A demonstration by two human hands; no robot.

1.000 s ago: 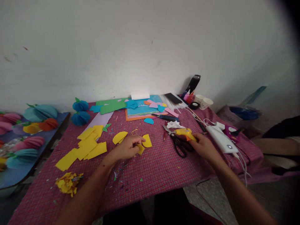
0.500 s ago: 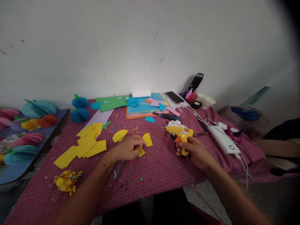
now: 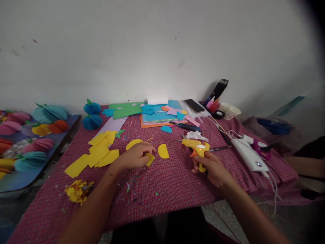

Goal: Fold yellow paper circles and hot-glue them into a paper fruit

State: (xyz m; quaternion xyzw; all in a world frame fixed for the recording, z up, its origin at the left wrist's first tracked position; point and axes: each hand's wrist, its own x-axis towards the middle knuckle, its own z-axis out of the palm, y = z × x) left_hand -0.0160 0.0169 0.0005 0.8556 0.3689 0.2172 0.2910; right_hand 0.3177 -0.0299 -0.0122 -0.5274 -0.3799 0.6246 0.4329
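Small folded yellow paper piece (image 3: 149, 158) pinched in my left hand (image 3: 135, 156) grip, low over red checked tabletop (image 3: 167, 183), near middle. Yellow paper half-circle (image 3: 163, 151) flat just right of it, apart. Yellow-orange plastic glue gun (image 3: 197, 149) in my right hand (image 3: 212, 168), fingers wrapped tight round handle, nozzle pointing left toward half-circle. Stack of yellow paper rectangles (image 3: 95, 154) lying left of left hand. Crumpled yellow scrap heap (image 3: 78, 190) near front left edge. White power bank (image 3: 250, 157) right of gun.

Half-disc (image 3: 163, 151) lies between hands (on tablecloth (image 3: 167, 183)).
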